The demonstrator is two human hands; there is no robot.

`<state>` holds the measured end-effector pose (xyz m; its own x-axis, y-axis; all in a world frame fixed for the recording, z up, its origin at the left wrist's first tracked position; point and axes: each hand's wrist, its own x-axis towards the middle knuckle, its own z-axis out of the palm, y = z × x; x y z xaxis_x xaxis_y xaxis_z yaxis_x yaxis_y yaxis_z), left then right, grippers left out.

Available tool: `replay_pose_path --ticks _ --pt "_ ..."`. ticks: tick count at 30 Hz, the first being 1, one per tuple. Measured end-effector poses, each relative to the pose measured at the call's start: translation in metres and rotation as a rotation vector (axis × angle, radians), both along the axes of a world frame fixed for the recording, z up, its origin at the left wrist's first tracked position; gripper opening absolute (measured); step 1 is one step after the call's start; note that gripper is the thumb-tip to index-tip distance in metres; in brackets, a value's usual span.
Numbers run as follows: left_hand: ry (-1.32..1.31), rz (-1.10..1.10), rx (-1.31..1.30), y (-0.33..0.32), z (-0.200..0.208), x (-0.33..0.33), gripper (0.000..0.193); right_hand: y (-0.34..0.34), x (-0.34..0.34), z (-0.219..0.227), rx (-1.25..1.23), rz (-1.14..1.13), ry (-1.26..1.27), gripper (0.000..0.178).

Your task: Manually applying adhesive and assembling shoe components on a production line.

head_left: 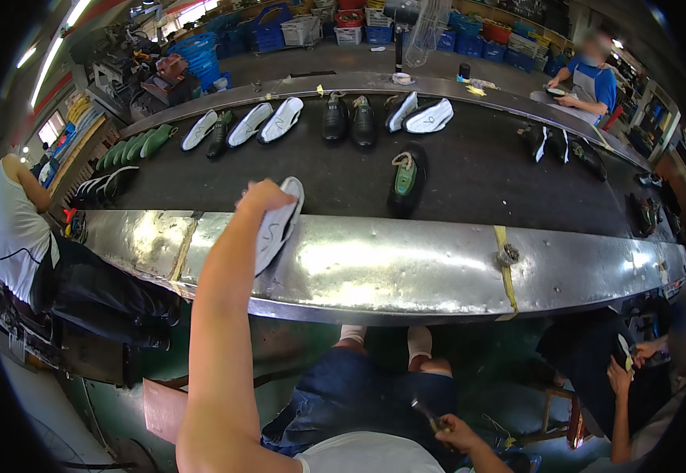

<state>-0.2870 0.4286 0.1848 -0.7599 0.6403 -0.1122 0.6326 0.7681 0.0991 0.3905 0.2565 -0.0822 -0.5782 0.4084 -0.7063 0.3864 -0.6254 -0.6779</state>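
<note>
My left hand reaches up to the near edge of a black conveyor belt and grips a white shoe sole that lies across the belt's shiny metal rim. My right hand is low by my lap, closed on a small dark-handled tool. A black shoe on a green last sits on the belt just right of my left hand. Farther back lie white soles, black shoes and more white soles.
Green lasts and dark shoes lie at the belt's left end. A seated person in white is at the left, a person in blue at the far right, another person's hand at lower right. Blue crates stand behind.
</note>
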Motion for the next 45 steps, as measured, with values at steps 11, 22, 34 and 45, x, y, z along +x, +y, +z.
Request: replay_pose_path --ticks 11,22,34,45 --pt "-0.856 -0.586 0.804 -0.113 0.018 0.052 0.064 -0.015 0.004 0.035 0.038 -0.406 0.22 0.044" --pt "-1.328 -0.378 0.873 -0.229 -0.19 0.303 0.081 -0.033 -0.062 0.131 0.548 -0.083 0.057 0.027" --pt "-1.523 -0.439 0.705 -0.241 -0.171 0.322 0.055 -0.042 -0.094 0.133 0.33 0.143 0.216 0.027" --pt "-1.483 -0.454 0.701 -0.244 -0.19 0.306 0.044 -0.023 -0.115 0.112 0.681 0.304 -0.042 0.024"
